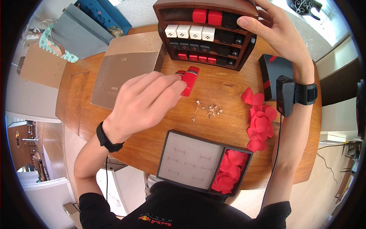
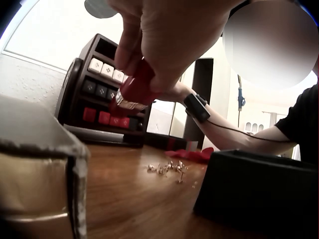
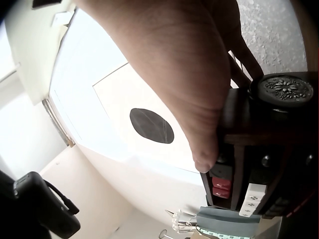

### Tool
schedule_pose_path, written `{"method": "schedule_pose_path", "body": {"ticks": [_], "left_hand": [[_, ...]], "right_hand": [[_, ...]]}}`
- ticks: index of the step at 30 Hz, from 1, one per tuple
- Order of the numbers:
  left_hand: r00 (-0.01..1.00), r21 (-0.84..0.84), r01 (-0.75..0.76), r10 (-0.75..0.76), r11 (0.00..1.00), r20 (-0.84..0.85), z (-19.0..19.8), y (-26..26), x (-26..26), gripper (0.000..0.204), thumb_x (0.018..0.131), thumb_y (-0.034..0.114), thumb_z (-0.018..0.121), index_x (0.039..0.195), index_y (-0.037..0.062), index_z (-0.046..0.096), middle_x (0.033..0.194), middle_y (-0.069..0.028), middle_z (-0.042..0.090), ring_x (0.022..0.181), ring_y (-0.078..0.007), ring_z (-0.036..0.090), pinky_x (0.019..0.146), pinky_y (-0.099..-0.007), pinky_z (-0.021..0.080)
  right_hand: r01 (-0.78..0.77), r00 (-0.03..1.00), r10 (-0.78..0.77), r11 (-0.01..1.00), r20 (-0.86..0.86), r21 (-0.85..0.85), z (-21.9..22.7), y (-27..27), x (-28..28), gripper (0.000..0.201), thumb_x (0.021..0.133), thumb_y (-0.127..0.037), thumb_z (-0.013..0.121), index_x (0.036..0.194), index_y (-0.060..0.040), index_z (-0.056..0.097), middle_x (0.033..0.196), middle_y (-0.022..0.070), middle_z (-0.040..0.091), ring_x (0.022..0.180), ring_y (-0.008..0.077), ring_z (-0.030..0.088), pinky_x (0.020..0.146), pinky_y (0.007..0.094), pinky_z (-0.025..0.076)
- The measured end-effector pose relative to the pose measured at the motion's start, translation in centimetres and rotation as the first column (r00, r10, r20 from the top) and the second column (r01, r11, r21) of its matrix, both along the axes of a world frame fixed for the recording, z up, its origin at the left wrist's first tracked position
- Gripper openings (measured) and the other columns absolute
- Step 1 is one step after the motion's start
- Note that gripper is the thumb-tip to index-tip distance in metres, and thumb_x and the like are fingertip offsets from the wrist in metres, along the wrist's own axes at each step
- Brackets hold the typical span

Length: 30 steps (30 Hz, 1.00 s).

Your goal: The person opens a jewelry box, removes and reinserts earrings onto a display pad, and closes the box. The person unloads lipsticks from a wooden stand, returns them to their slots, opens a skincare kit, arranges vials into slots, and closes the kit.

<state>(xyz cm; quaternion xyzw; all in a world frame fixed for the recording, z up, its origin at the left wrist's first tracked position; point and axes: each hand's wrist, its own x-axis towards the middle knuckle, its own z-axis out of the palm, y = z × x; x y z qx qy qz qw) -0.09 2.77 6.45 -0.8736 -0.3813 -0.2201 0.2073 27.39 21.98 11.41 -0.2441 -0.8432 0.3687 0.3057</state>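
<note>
My left hand [image 1: 146, 99] pinches two red lipstick tubes [image 1: 189, 86] with silver bands above the table, in front of a dark wooden rack [image 1: 206, 4]. Up close in the left wrist view, one red tube [image 2: 137, 89] shows an ornate silver band, and the fingers partly cover it. With thumb at the front edge and fingers over the top, my right hand [image 1: 282, 36] grips the rack's right end. Two red pieces [image 1: 207, 16] sit on the top shelf. Below are rows of white pieces [image 1: 190, 32], black pieces [image 1: 188, 47] and smaller red pieces [image 1: 197, 58].
Small earrings [image 1: 211, 110] lie scattered mid-table. Nearest the body is a grey-lined box [image 1: 190, 156] with red petals [image 1: 230, 170] in its side compartment. More petals [image 1: 261, 122] and a black box [image 1: 270, 82] are right; a brown box [image 1: 129, 68] and paper bags [image 1: 80, 30] left.
</note>
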Motion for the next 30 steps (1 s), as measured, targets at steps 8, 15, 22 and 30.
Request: {"method": "schedule_pose_path", "body": {"ticks": [8, 15, 22, 30], "left_hand": [[0.935, -0.121, -0.230, 0.185, 0.965, -0.301, -2.6, 0.1, 1.9, 0.022, 0.082, 0.005, 0.075, 0.096, 0.0058, 0.058, 0.092, -0.0078, 0.060, 0.075, -0.0170, 0.066, 0.059, -0.0305, 0.055], [0.786, -0.132, -0.453, 0.325, 0.882, -0.526, -3.2, -0.1, 2.4, 0.025, 0.084, 0.005, 0.073, 0.105, 0.0053, 0.060, 0.094, -0.0075, 0.062, 0.070, -0.0162, 0.070, 0.054, -0.0290, 0.054], [0.765, -0.226, -0.529, 0.344, 0.818, -0.544, -1.3, 0.1, 2.3, 0.026, 0.085, 0.012, 0.078, 0.107, 0.0050, 0.065, 0.093, -0.0088, 0.067, 0.074, -0.0207, 0.072, 0.060, -0.0329, 0.057], [0.949, -0.173, -0.298, 0.271, 0.939, -0.163, -1.6, 3.3, 3.5, 0.050, 0.083, 0.022, 0.085, 0.124, -0.0009, 0.069, 0.109, -0.0098, 0.064, 0.098, -0.0233, 0.067, 0.082, -0.0362, 0.059]], "right_hand": [[0.000, 0.998, 0.002, 1.000, -0.063, 0.029, -1.4, 1.0, -0.2, 0.071, 0.099, -0.029, 0.082, 0.155, 0.0019, 0.051, 0.132, 0.0185, 0.067, 0.113, 0.0236, 0.068, 0.099, 0.0366, 0.057], [0.031, 0.999, -0.030, 0.999, -0.041, 0.014, -2.4, 2.2, -0.2, 0.071, 0.099, -0.029, 0.081, 0.155, 0.0021, 0.051, 0.131, 0.0182, 0.068, 0.114, 0.0230, 0.068, 0.098, 0.0360, 0.056], [0.028, 0.999, -0.028, 0.999, -0.019, 0.015, -0.8, 0.5, -0.2, 0.072, 0.098, -0.030, 0.082, 0.155, 0.0017, 0.051, 0.128, 0.0177, 0.068, 0.113, 0.0237, 0.068, 0.098, 0.0367, 0.057], [0.000, 0.996, 0.005, 0.999, -0.085, 0.053, -2.8, 2.5, -0.2, 0.072, 0.098, -0.030, 0.082, 0.155, 0.0020, 0.052, 0.129, 0.0188, 0.068, 0.111, 0.0242, 0.068, 0.097, 0.0368, 0.057]]}}
